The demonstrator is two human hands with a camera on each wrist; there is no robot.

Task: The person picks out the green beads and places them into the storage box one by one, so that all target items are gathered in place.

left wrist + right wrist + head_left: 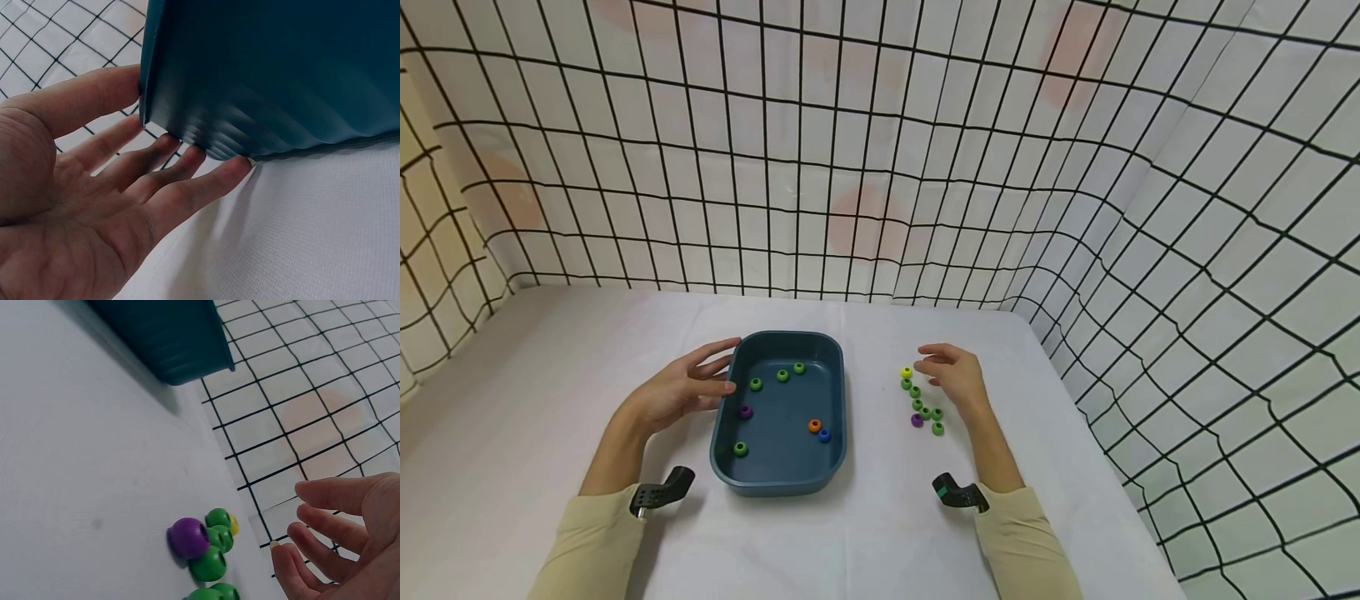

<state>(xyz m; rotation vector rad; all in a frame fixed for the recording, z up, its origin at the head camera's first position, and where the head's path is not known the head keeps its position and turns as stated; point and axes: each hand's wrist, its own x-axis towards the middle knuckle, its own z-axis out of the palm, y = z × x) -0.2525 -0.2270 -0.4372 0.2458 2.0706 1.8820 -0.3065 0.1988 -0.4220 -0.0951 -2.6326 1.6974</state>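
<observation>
A dark blue-green rectangular tray (786,485) lies on the white table, with several green beads (756,384), a purple bead (745,412), an orange bead (815,426) and a blue bead (824,435) inside. At its left side my left hand (681,387) touches the outer wall with extended fingertips, as the left wrist view shows, thumb at the rim (145,94). My right hand (955,375) hovers loosely bent beside a yellow bead (907,372), holding nothing. Below that bead trails a line of green beads (917,405) with one purple bead (189,538).
A black wire grid (872,167) backed by white sheeting encloses the back and sides of the white table (880,533). Black wrist cameras, one on the left sleeve (662,490) and one on the right sleeve (958,492), stick out inward above the table.
</observation>
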